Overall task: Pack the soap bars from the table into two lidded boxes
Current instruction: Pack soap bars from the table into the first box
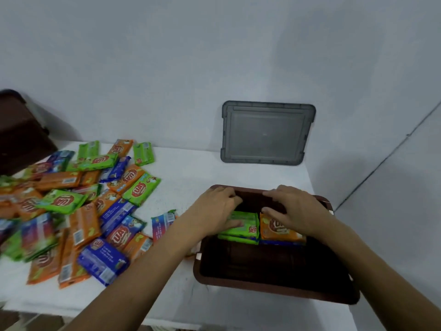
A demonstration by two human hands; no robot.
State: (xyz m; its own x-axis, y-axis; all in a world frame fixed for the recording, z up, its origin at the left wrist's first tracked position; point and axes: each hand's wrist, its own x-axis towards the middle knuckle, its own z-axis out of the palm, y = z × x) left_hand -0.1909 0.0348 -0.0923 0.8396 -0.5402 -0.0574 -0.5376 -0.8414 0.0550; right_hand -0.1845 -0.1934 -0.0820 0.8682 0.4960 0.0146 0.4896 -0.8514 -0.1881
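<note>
**Both grips inside the brown box, on packed soap bars**

Left grip [214, 211]: grasping. The fingers curl over the far end of a green soap bar [248, 226] and the thumb lies on its top face. A second green bar lies directly beneath it.

Right grip [298, 211]: released. The fingers are loosely spread and the hand rests on an orange soap bar [279, 229], with the thumb at the bar's far edge. A blue bar [281, 242] shows under the orange one.

The green and orange bars lie side by side, touching, in the far half of the brown box [269, 289]. The near half of the box, below both wrists, shows only its dark floor.

Beyond the grips, a grey lid [265, 132] leans upright against the wall [214, 56], apart from the box.

Just left of the left wrist lies a single blue-and-red bar [163, 223]. Further left, a loose pile of soap bars [71, 206] in green, orange and blue wrappers covers the white tabletop [191, 173], overlapping one another.

Far left, beyond the pile, stands a dark brown container [21, 134]; I cannot tell whether it is a box or a lid.
</note>
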